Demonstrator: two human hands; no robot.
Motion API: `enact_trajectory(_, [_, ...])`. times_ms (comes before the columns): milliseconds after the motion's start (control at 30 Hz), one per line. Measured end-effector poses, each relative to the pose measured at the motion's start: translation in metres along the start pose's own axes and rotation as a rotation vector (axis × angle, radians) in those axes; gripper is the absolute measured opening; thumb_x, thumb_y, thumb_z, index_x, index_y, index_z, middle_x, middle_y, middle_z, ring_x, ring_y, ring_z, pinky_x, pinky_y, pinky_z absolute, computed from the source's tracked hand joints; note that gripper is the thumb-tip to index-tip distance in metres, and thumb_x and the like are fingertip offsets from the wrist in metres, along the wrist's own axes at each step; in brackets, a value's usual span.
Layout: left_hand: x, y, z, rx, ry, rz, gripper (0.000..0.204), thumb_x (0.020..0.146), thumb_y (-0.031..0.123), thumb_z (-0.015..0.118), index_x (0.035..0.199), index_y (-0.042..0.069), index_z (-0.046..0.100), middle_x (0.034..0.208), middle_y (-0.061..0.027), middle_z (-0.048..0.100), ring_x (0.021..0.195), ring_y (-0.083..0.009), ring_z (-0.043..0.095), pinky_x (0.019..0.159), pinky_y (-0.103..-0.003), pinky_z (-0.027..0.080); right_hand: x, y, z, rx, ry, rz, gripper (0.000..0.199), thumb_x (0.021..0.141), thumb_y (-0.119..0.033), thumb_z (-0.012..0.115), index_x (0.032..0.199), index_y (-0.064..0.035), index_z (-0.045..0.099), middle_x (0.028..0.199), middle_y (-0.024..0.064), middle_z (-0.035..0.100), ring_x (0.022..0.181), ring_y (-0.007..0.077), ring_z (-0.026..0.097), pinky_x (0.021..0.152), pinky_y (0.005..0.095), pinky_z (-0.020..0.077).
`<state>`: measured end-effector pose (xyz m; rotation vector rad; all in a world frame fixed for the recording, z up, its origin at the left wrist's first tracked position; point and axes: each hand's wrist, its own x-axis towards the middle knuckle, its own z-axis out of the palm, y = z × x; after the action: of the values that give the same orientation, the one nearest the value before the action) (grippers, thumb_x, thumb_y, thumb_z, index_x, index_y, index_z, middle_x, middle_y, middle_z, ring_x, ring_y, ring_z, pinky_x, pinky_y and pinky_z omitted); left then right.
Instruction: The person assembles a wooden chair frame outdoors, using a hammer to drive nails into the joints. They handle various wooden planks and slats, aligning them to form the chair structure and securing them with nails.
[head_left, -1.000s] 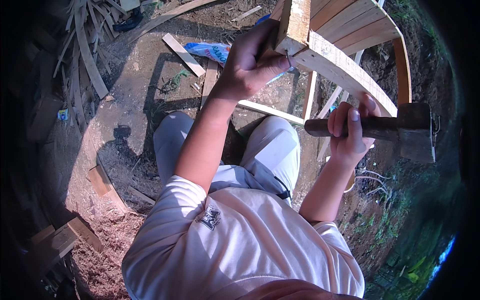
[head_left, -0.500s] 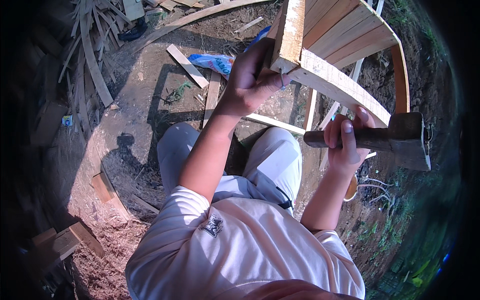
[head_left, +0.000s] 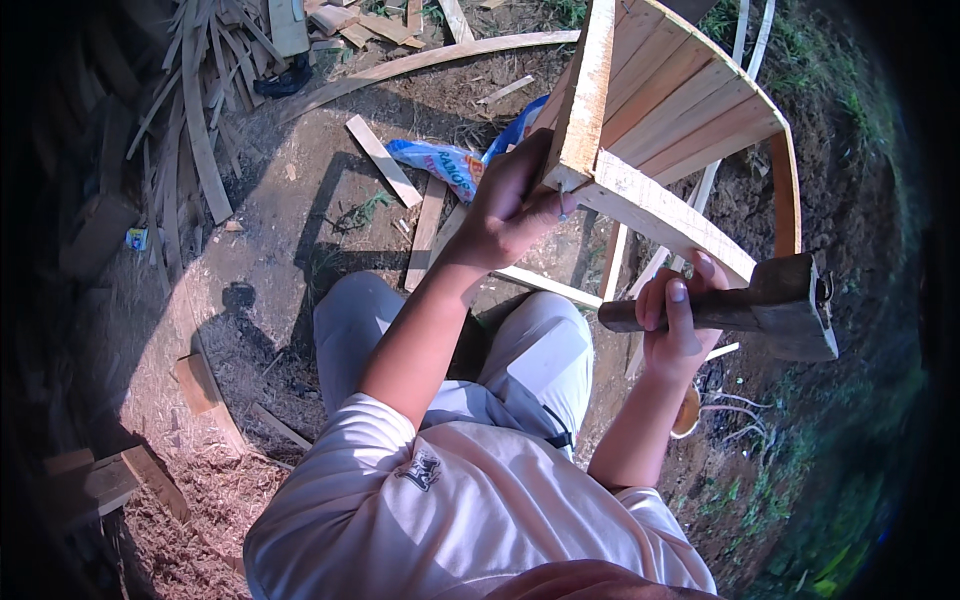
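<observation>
My left hand (head_left: pixel 510 215) is closed around the corner of a curved wooden frame (head_left: pixel 670 215) made of pale slats fixed to an arched rail. Beside my thumb, a thin nail (head_left: pixel 562 203) sticks out below the end of the upright board (head_left: pixel 583 105). In my right hand (head_left: pixel 680 318) is a hatchet (head_left: pixel 745 308), gripped by its short dark handle with the broad flared head pointing right. The fingertips of that hand reach up to the frame's lower edge. Part of the left fingers is hidden behind the board.
Strips of wood (head_left: pixel 205 140) are heaped at the far left. A blue and white bag (head_left: pixel 445 165) and loose boards (head_left: pixel 385 160) lie beyond my knees. Shavings (head_left: pixel 200 510) cover the ground at near left. A round container (head_left: pixel 688 412) stands beside my right forearm.
The whole view has shifted, so hands, frame and ground sit lower in the picture. Both hands keep their grips, and the hatchet stays beside the frame.
</observation>
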<state>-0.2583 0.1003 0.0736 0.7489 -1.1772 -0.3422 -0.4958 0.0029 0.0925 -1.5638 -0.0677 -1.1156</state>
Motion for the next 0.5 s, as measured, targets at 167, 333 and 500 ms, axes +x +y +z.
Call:
enact_trajectory(167, [0.0, 0.003, 0.005, -0.048, 0.029, -0.03, 0.055, 0.096, 0.029, 0.07, 0.137, -0.004, 0.055, 0.11, -0.0105, 0.067, 0.096, -0.0171, 0.06, 0.088, -0.033, 0.049, -0.002, 0.002, -0.001, 0.028, 0.018, 0.006, 0.043, 0.1, 0.003, 0.061, 0.141, -0.0093, 0.061, 0.134, 0.0062, 0.066, 0.056, 0.0119, 0.051, 0.047, 0.0281, 0.0425])
enact_trajectory(333, [0.002, -0.005, 0.001, -0.052, -0.022, 0.053, 0.062, 0.103, 0.037, 0.068, 0.146, -0.004, 0.05, 0.101, -0.0051, 0.063, 0.086, -0.0124, 0.056, 0.082, -0.03, 0.047, 0.0, 0.001, 0.001, 0.019, 0.007, 0.02, 0.043, 0.1, 0.004, 0.061, 0.141, -0.0095, 0.061, 0.122, 0.0071, 0.068, 0.055, 0.0122, 0.05, 0.047, 0.0282, 0.042])
enact_trajectory(500, [0.002, -0.007, 0.001, -0.064, -0.033, 0.061, 0.051, 0.104, 0.033, 0.066, 0.138, -0.003, 0.053, 0.097, -0.005, 0.061, 0.085, -0.013, 0.055, 0.082, -0.031, 0.046, -0.001, 0.001, 0.001, 0.006, 0.031, 0.036, 0.043, 0.1, 0.005, 0.061, 0.141, -0.0101, 0.062, 0.108, 0.0078, 0.068, 0.054, 0.0121, 0.05, 0.047, 0.0282, 0.0414])
